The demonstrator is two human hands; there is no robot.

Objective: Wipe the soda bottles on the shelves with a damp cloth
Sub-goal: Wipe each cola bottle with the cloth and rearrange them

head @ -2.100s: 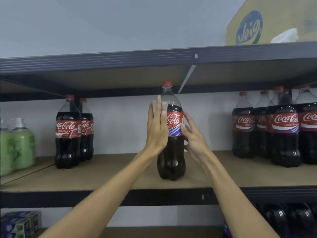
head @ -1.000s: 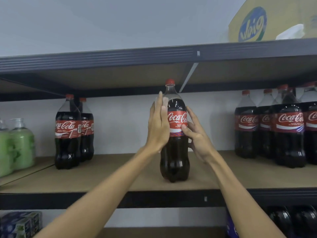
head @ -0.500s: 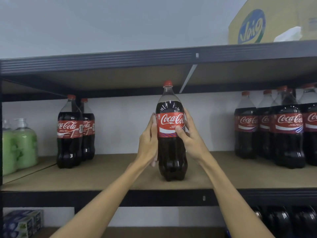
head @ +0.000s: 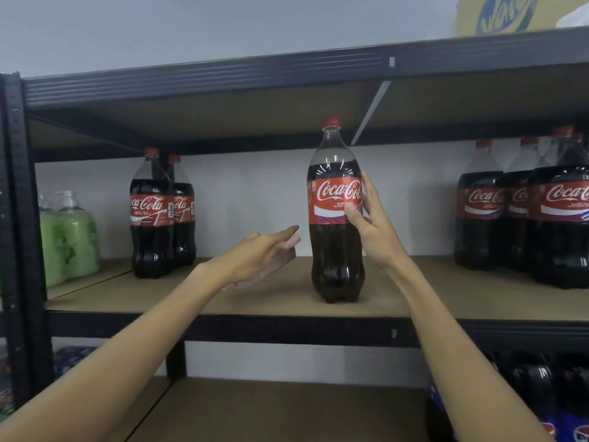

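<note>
Right hand (head: 373, 232) grips the bottle (head: 335, 260) (at its label); left hand (head: 255, 254) holds a cloth (head: 294, 241).

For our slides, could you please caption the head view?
Right hand grips the centre cola bottle, upright on the shelf; left hand, holding a pale cloth, hovers beside it.

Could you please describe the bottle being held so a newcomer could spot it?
On the middle shelf of the dark rack, a pair of cola bottles stands left and a cluster right. The lone bottle stands between them, near the front edge. Only it has the right hand round its red label.
</note>
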